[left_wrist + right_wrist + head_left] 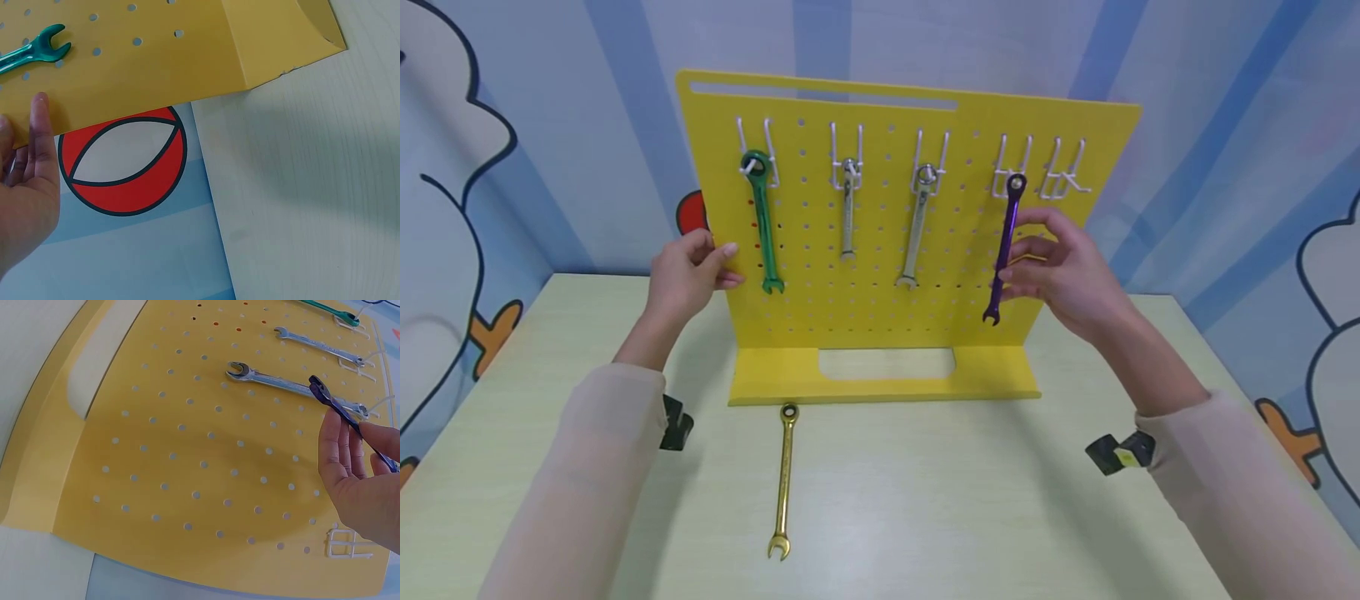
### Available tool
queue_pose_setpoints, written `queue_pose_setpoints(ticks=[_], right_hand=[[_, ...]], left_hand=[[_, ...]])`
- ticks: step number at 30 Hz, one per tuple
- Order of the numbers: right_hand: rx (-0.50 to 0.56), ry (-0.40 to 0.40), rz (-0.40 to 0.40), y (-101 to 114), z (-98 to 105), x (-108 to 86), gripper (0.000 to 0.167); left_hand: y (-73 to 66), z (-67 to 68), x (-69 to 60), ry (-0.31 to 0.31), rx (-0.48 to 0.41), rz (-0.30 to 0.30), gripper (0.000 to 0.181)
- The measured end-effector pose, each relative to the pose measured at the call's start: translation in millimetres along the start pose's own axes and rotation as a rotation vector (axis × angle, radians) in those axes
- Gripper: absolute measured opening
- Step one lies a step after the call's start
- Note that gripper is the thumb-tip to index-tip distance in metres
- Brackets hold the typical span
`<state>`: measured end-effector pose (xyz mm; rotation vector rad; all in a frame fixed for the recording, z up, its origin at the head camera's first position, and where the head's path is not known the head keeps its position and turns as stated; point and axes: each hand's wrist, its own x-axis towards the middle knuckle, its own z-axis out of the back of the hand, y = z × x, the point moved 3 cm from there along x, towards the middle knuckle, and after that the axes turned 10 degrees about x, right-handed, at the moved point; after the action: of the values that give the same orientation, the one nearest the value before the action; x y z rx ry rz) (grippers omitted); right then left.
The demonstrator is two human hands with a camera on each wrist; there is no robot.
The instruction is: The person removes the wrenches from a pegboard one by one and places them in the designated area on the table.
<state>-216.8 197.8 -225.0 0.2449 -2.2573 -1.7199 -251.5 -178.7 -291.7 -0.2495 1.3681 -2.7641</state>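
Observation:
A purple wrench (1006, 246) stands nearly upright in the right hand (1071, 271), pinched between thumb and fingers; its ring end is at the fourth hook from the left, and whether it hangs there I cannot tell. In the right wrist view the purple wrench (337, 407) slants across the fingers of the right hand (362, 481). The left hand (683, 271) grips the left edge of the yellow pegboard (868, 321), thumb in front. Near it a green wrench (763, 225) hangs on the leftmost hook. Two silver wrenches (848, 212) (916, 233) hang on middle hooks.
A gold wrench (785, 483) lies on the table (925, 500) in front of the pegboard's base. The rightmost hook (1062, 179) holds no wrench. Behind the table stands a blue patterned backdrop (895, 42).

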Motion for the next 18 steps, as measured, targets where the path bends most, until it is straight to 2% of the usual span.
queue_pose_setpoints(ticks=[18], right_hand=[[0.000, 0.064, 0.034, 1.8, -5.2, -4.2, 0.038]], left_hand=[[0.9, -0.7, 0.5, 0.001, -0.013, 0.000, 0.030]])
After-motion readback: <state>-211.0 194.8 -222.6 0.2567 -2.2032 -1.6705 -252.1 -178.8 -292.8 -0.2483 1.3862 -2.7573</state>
